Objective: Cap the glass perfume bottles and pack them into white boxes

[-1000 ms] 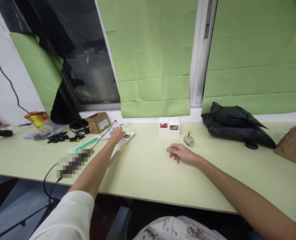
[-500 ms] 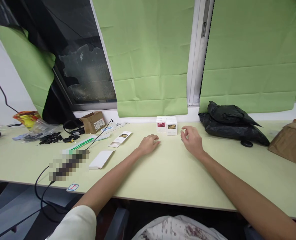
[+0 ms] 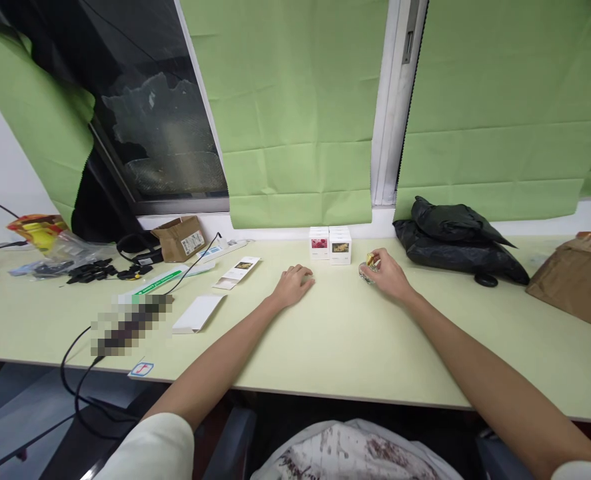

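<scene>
My right hand [image 3: 389, 276] has its fingers wrapped round a small glass bottle with a gold cap [image 3: 370, 259], low over the table to the right of the boxes. Part of the bottle is hidden behind the fingers. Palm down on the table, my left hand [image 3: 292, 285] holds nothing, with its fingers stretched forward and slightly bent. Between and beyond the hands stand small white boxes in two rows: one front box [image 3: 319, 246] bears a red picture, the other front box [image 3: 340, 249] a dark yellowish one.
Two flattened white cartons, one with a picture [image 3: 242, 267] and one plain [image 3: 200, 313], lie left of my left arm. Farther left are a brown cardboard box [image 3: 180, 240], cables and black parts. Black plastic bags [image 3: 455, 243] and a brown paper package [image 3: 580, 280] lie right.
My right hand has turned and closed, and the gold-capped bottle now shows in its fingers. My left hand has flattened slightly on the table. The view has shifted a little.
</scene>
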### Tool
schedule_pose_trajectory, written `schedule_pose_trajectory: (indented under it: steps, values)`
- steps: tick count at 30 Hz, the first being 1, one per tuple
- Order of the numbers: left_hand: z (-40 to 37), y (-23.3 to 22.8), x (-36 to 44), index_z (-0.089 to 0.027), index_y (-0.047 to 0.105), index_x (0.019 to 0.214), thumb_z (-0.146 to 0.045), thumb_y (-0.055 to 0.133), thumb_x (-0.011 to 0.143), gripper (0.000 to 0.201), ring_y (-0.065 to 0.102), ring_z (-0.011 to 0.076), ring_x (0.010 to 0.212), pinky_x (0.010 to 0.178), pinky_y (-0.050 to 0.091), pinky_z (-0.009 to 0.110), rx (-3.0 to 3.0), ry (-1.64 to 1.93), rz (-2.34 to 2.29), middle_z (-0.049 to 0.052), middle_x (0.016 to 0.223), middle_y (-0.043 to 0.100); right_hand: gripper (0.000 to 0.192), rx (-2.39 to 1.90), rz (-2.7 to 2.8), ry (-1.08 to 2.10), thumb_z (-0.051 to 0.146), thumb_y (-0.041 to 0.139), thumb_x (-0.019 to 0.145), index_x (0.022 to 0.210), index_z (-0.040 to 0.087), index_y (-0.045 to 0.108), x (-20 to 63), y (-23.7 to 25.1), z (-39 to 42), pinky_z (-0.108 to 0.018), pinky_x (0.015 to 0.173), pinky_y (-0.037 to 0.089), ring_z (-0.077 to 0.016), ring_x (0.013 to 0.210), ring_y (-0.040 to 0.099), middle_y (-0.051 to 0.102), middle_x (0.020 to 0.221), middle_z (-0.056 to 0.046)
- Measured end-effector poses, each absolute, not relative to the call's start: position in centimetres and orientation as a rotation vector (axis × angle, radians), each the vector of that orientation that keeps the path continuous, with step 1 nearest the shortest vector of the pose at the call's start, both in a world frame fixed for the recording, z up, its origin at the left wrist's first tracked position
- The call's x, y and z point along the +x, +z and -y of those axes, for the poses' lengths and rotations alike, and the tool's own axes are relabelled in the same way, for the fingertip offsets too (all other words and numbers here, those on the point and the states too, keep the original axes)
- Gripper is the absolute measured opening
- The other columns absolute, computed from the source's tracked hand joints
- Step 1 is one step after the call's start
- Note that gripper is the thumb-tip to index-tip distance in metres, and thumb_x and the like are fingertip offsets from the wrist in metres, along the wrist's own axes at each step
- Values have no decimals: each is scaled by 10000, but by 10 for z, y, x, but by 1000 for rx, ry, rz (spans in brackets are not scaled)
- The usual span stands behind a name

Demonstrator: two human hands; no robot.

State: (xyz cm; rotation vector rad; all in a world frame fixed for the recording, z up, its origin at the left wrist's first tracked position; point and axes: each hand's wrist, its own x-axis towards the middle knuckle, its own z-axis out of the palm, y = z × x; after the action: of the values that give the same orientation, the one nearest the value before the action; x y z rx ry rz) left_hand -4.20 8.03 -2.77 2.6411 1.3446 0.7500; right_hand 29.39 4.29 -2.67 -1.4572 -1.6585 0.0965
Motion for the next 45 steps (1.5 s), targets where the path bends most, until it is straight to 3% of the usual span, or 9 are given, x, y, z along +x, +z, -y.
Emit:
schedule_pose_trajectory:
  steps: [10, 20, 31, 45]
  values:
    - [-82, -27, -45, -262, 677, 1162, -442, 547, 1010, 269, 573, 296, 1201, 1053, 429, 486, 2576, 744, -1322, 70, 1239, 669, 342, -1452, 1709, 62, 482, 627, 881, 1113, 239, 564, 298, -30, -46, -340, 727, 446, -227, 810, 620, 704, 1019, -68]
    - [-82, -26, -47, -266, 676, 1167, -447, 537, 1011, 276, 567, 297, 1196, 1054, 425, 493, 2585, 718, -1316, 70, 1240, 658, 374, -1450, 1719, 53, 496, 610, 893, 1150, 228, 566, 297, -29, -46, -356, 785, 475, -237, 866, 635, 702, 1057, -79]
    - [-83, -28, -48, -276, 671, 1207, -457, 533, 1020, 295, 566, 295, 1195, 1059, 434, 489, 2608, 711, -1314, 74, 1265, 637, 442, -1512, 1683, -71, 448, 552, 920, 1287, 201, 532, 317, -38, -59, -464, 926, 485, -328, 1070, 631, 695, 1151, -151]
    - [-84, -29, -51, -282, 661, 1223, -475, 524, 1020, 312, 551, 299, 1206, 1060, 421, 501, 2597, 680, -1298, 72, 1292, 625, 472, -1570, 1533, -106, 404, 529, 885, 1293, 167, 517, 341, -45, -65, -537, 966, 478, -366, 1095, 645, 691, 1204, -208]
